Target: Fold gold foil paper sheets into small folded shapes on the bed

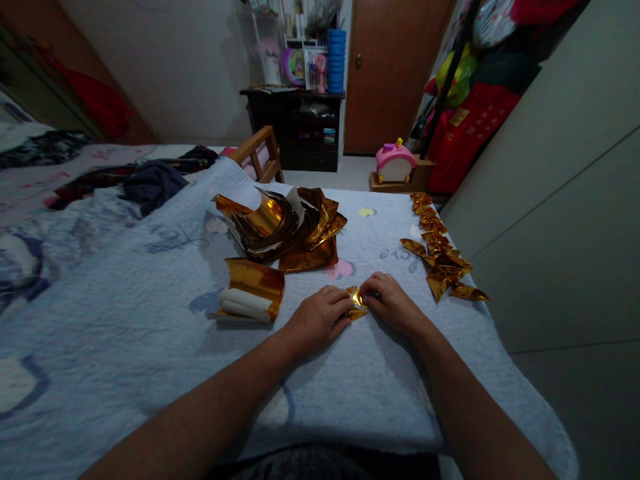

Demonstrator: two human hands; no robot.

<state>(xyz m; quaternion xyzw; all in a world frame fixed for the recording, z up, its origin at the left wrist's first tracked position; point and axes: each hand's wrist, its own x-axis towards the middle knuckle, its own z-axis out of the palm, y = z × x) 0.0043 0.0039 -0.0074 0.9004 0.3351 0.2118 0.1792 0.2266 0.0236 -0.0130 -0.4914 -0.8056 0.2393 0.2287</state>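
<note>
Left hand [320, 319]: fingers pinch the gold paper [357, 303].
Right hand [387, 300]: fingers pinch its other side.
Gold paper: on the blue blanket [150, 320], between both hands.
Folded pieces [440, 253]: in a row to the right.

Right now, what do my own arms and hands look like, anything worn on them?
Both arms are bare from the forearm down: no sleeves, gloves, watch or bracelet show. The left hand and the right hand show no rings that I can make out, though the light is dim. The fingers are short and rounded and the forearms broad. Nothing is marked or written on them.
</note>
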